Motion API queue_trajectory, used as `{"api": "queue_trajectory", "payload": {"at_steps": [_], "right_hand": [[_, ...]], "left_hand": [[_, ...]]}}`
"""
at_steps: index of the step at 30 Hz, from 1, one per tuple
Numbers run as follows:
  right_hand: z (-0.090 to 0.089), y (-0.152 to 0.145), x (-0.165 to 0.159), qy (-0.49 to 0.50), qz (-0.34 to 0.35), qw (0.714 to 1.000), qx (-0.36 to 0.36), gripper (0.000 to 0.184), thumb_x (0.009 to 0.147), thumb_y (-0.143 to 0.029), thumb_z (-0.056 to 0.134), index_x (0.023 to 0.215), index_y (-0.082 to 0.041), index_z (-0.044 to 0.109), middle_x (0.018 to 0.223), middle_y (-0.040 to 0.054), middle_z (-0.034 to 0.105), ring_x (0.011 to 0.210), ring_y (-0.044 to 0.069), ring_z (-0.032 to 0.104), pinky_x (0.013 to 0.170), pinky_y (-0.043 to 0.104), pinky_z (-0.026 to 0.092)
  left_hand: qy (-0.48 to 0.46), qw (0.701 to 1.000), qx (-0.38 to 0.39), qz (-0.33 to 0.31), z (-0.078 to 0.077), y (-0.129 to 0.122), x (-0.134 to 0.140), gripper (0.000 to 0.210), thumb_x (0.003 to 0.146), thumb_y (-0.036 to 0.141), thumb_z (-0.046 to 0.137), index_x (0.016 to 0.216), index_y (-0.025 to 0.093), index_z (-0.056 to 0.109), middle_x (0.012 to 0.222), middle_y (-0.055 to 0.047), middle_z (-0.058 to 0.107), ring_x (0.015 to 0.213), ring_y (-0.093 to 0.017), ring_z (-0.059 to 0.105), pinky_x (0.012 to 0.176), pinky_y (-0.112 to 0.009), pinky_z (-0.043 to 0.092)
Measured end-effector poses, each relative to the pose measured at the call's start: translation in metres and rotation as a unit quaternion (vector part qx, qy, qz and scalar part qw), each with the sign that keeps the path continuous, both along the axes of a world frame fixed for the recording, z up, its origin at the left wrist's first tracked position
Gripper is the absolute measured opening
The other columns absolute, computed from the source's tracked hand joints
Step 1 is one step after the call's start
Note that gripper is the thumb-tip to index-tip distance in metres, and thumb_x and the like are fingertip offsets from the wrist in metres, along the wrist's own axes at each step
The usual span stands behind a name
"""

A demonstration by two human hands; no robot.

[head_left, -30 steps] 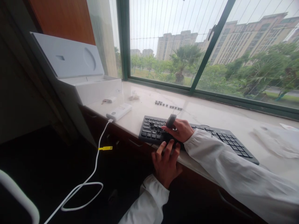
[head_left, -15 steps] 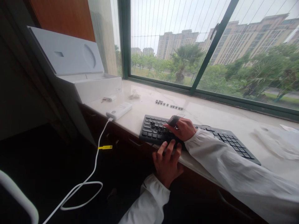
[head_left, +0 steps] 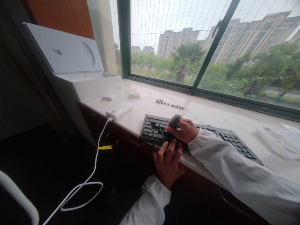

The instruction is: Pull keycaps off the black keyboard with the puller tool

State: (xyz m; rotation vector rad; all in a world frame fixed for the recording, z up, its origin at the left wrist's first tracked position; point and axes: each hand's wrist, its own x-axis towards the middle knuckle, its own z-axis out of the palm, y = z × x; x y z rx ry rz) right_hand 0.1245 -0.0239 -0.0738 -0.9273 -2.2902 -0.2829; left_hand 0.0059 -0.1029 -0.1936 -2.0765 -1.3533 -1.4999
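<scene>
Nearest, below and well left of the keyboard, a blurred white tube cuts the lower corner, with a looped white cable beside it bearing a yellow tag. The left hand comes up to the keyboard's near edge, its fingers spread and slightly bent, with three fingertips on that edge.

The keyboard itself lies slantwise along the near edge of the counter; among the keys at its left end, several bare sockets show. Over its middle, the right hand pinches a dark tool between thumb and fingers, low above the keys. A thin wire loop juts from the tool's far end. Whether the tool or thumb touches a key, I cannot tell. The right sleeve crosses in front of the keyboard's right half.

Left of the keyboard lies a white power bank with the cable plugged in. To the keyboard's right is crumpled clear plastic. Beyond the keyboard, loose keycaps sit in a broken line. Farther left of it are a small white object, a crumpled scrap and an open white box. Behind everything stands the window, with trees and buildings outside.
</scene>
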Motion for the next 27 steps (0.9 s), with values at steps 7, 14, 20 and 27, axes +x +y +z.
{"api": "queue_trajectory", "payload": {"at_steps": [7,14,20,27], "right_hand": [[-0.002,0.004,-0.001,0.007,0.033,0.999,0.020,0.024,0.090,-0.036,0.059,0.074,-0.019,0.051,0.066,0.0025,0.061,0.054,0.012,0.054,0.052,0.024,0.043],[-0.001,0.003,0.001,0.017,0.015,0.999,0.032,0.022,0.090,-0.036,0.059,0.078,-0.018,0.055,0.065,0.0022,0.062,0.054,0.012,0.055,0.054,0.024,0.043],[0.000,0.003,0.000,0.005,0.009,1.000,-0.002,0.027,0.092,-0.039,0.056,0.075,-0.018,0.054,0.065,0.0026,0.060,0.054,0.012,0.052,0.054,0.025,0.042],[0.009,0.008,0.004,-0.030,0.028,0.997,-0.060,0.031,0.090,-0.045,0.056,0.074,-0.019,0.055,0.067,0.0031,0.062,0.056,0.012,0.053,0.057,0.025,0.044]], "left_hand": [[-0.025,0.999,0.014,-0.016,0.003,0.001,-0.001,0.054,0.067,0.021,0.056,0.120,0.033,0.062,0.127,0.006,0.063,0.115,-0.024,0.050,0.082,-0.040,0.034],[-0.017,1.000,0.015,-0.012,0.001,0.001,0.000,0.055,0.067,0.023,0.057,0.120,0.034,0.062,0.127,0.004,0.063,0.114,-0.026,0.050,0.083,-0.040,0.033],[-0.016,1.000,0.009,-0.013,0.002,0.000,0.000,0.053,0.068,0.023,0.056,0.120,0.034,0.062,0.127,0.004,0.063,0.115,-0.026,0.049,0.084,-0.041,0.033],[-0.026,0.999,0.006,-0.024,0.004,0.000,0.000,0.055,0.068,0.020,0.055,0.121,0.033,0.061,0.128,0.005,0.063,0.116,-0.025,0.049,0.083,-0.041,0.034]]}}
